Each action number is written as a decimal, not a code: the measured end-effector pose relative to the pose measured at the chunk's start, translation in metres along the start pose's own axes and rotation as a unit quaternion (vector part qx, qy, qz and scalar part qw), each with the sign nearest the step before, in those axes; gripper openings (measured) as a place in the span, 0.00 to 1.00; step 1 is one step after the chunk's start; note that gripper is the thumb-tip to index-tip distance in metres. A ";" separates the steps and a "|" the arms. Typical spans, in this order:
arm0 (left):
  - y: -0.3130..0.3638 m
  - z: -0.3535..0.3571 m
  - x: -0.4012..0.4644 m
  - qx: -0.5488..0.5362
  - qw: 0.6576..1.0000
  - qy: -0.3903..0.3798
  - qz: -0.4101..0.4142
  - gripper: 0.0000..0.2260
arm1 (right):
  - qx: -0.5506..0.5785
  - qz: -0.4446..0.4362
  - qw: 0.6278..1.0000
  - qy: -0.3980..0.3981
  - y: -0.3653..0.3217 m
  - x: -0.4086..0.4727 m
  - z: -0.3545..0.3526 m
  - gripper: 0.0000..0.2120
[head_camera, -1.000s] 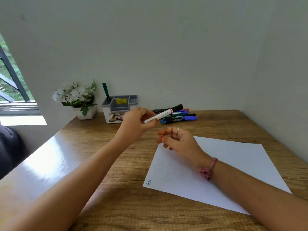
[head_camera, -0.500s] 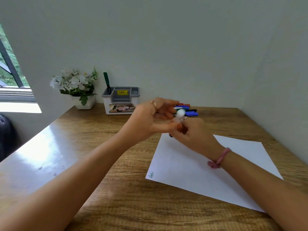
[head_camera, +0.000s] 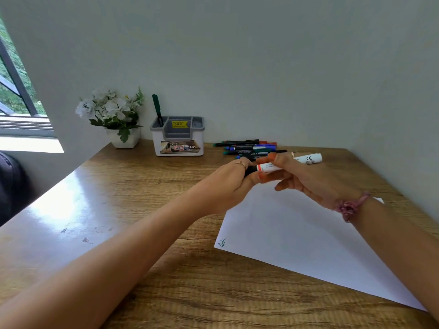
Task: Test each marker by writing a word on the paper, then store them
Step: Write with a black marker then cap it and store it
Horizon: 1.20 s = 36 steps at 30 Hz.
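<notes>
I am judging the job barely begun: the paper (head_camera: 308, 233) is carrying just one small green word at its near left corner, one green marker (head_camera: 157, 110) is standing in the grey organizer (head_camera: 178, 136) at about 11 o'clock from my hands, and a pile of markers (head_camera: 247, 147) is lying on the surface (head_camera: 118, 210) at 12 o'clock, waiting to be tested. I am holding a white marker (head_camera: 306, 159) level above the paper's far edge, my right hand (head_camera: 306, 179) pinching its barrel while my left hand (head_camera: 234, 181) is gripping its black cap (head_camera: 250, 169) at the 9 o'clock end. I am probably uncapping it, so writing and storing it are lying ahead.
</notes>
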<state>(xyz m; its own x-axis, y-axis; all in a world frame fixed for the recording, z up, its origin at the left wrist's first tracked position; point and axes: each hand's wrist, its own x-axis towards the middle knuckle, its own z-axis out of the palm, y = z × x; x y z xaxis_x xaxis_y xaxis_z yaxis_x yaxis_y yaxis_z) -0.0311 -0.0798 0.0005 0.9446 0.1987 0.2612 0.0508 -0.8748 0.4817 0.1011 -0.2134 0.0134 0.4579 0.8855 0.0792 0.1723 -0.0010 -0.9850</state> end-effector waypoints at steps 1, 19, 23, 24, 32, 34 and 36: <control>-0.002 0.000 0.000 0.020 1.000 0.007 0.010 0.11 | 0.006 0.000 1.000 0.003 0.000 0.000 0.000 0.17; -0.023 0.004 0.003 0.089 0.994 0.053 0.025 0.18 | 0.124 0.058 0.990 -0.013 0.004 -0.005 0.017 0.10; -0.023 0.006 0.004 0.076 0.995 0.051 0.037 0.17 | 0.118 0.072 0.990 -0.020 0.007 -0.004 0.014 0.15; -0.024 0.007 0.004 0.073 0.995 0.052 0.039 0.16 | 0.115 0.074 0.990 -0.022 0.007 -0.004 0.014 0.16; -0.024 0.007 0.002 0.042 0.998 0.034 0.036 0.13 | 0.098 0.090 0.990 -0.040 0.005 -0.006 0.014 0.15; -0.027 0.007 0.002 0.079 0.997 0.007 0.024 0.17 | 0.065 0.094 0.993 -0.032 0.005 -0.006 0.016 0.18; -0.029 0.007 0.002 0.132 0.991 0.003 0.025 0.16 | 0.041 0.095 0.995 -0.010 0.006 -0.006 0.019 0.19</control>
<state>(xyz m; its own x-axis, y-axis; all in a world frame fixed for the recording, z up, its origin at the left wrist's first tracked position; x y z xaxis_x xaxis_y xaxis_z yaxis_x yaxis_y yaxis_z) -0.0283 -0.0575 -0.0187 0.9460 0.1536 0.2855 0.0868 -0.9685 0.2333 0.0830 -0.2097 0.0040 0.4578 0.8820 -0.1118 0.0116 -0.1317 -0.9912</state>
